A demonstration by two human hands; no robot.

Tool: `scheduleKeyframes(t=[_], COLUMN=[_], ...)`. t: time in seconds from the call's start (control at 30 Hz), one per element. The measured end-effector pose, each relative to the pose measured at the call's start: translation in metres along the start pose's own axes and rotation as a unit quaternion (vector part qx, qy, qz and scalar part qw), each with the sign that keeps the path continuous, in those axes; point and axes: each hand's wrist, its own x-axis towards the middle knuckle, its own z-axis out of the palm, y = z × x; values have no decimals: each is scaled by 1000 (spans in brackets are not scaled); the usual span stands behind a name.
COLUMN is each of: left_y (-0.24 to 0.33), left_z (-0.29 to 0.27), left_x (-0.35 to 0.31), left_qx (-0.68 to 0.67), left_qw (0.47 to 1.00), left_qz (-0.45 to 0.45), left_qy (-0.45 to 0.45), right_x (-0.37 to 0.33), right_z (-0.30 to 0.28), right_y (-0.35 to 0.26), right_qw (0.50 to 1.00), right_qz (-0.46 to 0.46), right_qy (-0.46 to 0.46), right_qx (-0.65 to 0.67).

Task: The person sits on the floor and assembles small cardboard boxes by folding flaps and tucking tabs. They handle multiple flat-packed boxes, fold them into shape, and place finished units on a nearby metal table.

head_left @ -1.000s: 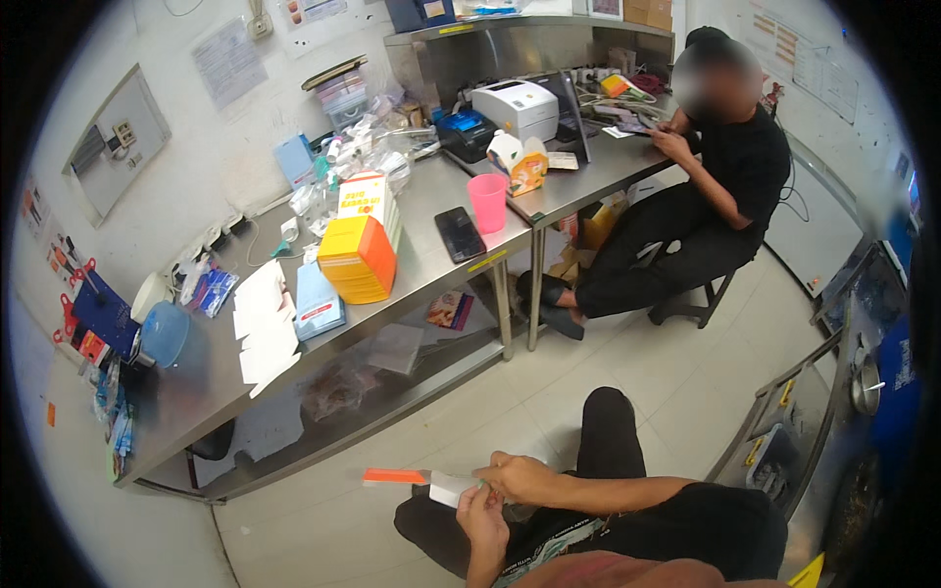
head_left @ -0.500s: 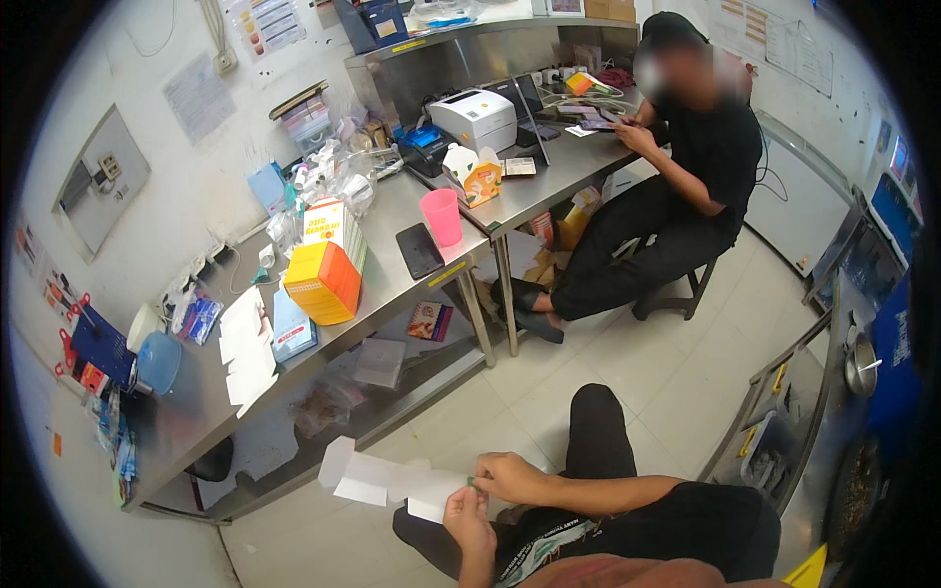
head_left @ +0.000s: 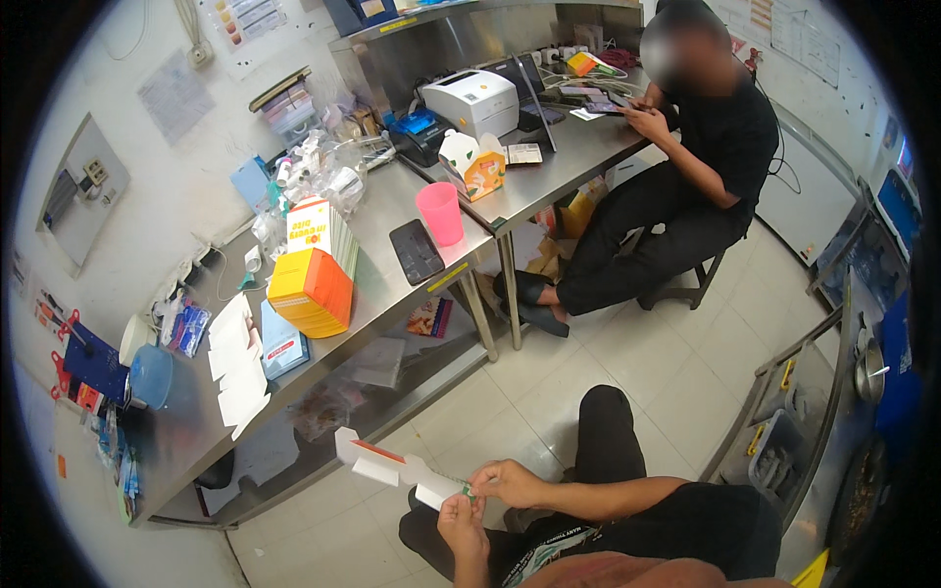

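Above my lap I hold an unfolded carton blank [head_left: 428, 492], mostly white, with slivers of orange and green print showing. Its flaps stick out to the left, over the floor. My left hand [head_left: 463, 526] is closed on the near end from below. My right hand [head_left: 507, 484] pinches the same end at its right edge, fingertips close to the left hand's. A small green printed patch shows between the fingers. On the steel table lie more white carton blanks [head_left: 235, 367], a blue box [head_left: 284, 340] and a stack of orange and yellow cartons [head_left: 312, 294].
The steel table [head_left: 377, 292] also bears a dark phone [head_left: 417, 251], a pink cup [head_left: 440, 214], a folded printed carton [head_left: 477, 169] and a white printer [head_left: 472, 103]. A co-worker [head_left: 711, 127] sits at the far right, holding a phone. A rack [head_left: 794, 392] stands at right.
The carton blank has tilted in my hands, so orange and green print now shows along its edge. Both hands keep their grip, and the whole view has shifted slightly.
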Motion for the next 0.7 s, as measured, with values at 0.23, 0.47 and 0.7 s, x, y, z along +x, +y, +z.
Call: scheduleKeyframes(t=[0.23,0.47,0.7], left_y=[11,24,27], left_z=[24,46,61], left_x=[30,50,53], left_qx=[14,-5,-58], left_qw=[998,995,989], left_qz=[-38,-41,7], left_qy=[-39,-94,-135], right_x=[18,36,31], right_z=[-23,-25,-41], right_y=[-16,-28,-67], right_qw=[999,995,980], right_qz=[-30,-35,-166], right_qy=[4,82,65], right_qx=[-22,50,-84])
